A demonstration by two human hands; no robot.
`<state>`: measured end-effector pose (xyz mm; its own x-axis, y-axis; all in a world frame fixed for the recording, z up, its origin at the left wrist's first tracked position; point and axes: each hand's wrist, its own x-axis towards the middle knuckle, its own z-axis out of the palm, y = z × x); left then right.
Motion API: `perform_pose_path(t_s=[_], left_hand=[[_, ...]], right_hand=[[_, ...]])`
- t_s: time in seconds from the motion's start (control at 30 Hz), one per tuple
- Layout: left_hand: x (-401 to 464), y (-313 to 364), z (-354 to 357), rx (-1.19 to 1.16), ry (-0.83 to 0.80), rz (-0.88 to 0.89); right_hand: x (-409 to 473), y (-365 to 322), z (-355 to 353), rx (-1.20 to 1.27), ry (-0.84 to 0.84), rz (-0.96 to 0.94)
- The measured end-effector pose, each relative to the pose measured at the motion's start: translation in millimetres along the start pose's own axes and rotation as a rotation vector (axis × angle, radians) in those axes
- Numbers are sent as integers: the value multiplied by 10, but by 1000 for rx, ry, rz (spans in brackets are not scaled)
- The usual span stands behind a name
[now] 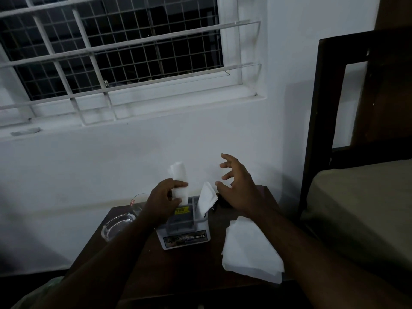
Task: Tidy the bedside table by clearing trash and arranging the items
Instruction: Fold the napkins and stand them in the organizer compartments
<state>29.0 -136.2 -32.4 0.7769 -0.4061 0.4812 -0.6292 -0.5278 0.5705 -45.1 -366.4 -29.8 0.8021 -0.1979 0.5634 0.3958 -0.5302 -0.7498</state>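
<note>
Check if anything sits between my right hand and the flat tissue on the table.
Nothing visible does. The right hand hovers open above the table; the flat tissue lies uncovered below and nearer you, partly hidden only by your forearm. The holder stands off to its left.

Left arm: reaching forward from the lower left, forearm bare, angling up toward the middle of the view.
Left hand (pixel 163 198): curling its fingers and thumb around a rolled white tissue (pixel 179 182), gripping it near the lower end and keeping it upright.
Right arm: extending from the lower right corner, forearm bare, slanting up and to the left.
Right hand (pixel 239 184): hovering with palm turned left, gripping nothing.
Right fingers (pixel 227 160): spreading apart and bending loosely.
2 hands: staying apart, not touching each other.
</note>
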Motion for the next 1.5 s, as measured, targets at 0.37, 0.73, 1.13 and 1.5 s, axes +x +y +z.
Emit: perform_pose_path(t_s=[0.37,0.73,1.13,1.5], left_hand=[[-48,33,-128,-38,-263,-211],[-23,171,-172,-145,-257,-316],[-491,917,-10,-10,539,81],[-1007,541,1141,63,-207,381]], right_hand=[[-62,-12,-114,-24,-2,-7],[-111,138,-341,-53,24,47],[-235,335,-908,-377,-201,505],[-451,420,-868,-621,-726,743]])
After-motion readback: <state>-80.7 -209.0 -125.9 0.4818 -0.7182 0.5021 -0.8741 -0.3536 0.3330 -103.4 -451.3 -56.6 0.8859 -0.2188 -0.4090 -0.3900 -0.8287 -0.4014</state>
